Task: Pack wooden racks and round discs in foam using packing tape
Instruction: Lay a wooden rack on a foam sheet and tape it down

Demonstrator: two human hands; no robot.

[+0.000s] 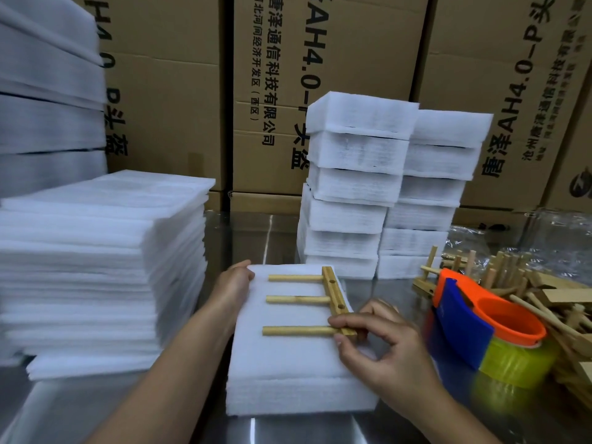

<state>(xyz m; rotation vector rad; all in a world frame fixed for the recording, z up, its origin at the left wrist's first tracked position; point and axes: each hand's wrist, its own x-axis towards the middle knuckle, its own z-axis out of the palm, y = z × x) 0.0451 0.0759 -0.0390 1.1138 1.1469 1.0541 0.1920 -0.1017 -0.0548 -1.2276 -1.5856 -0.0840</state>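
Note:
A wooden rack (333, 294) with three pegs pointing left lies flat on a white foam sheet (288, 373) in front of me. My right hand (381, 347) pinches the near end of the rack's bar between thumb and forefinger. At the sheet's far left corner, my left hand (234, 283) grips the foam edge. A tape dispenser (477, 325), orange and blue with a yellowish roll, stands to the right of the foam. No round discs show.
A pile of loose wooden racks (525, 283) lies at the right. Two stacks of wrapped foam packs (378, 187) stand behind the sheet. A tall stack of flat foam sheets (102, 267) fills the left. Cardboard boxes (275, 91) wall the back of the metal table (288, 431).

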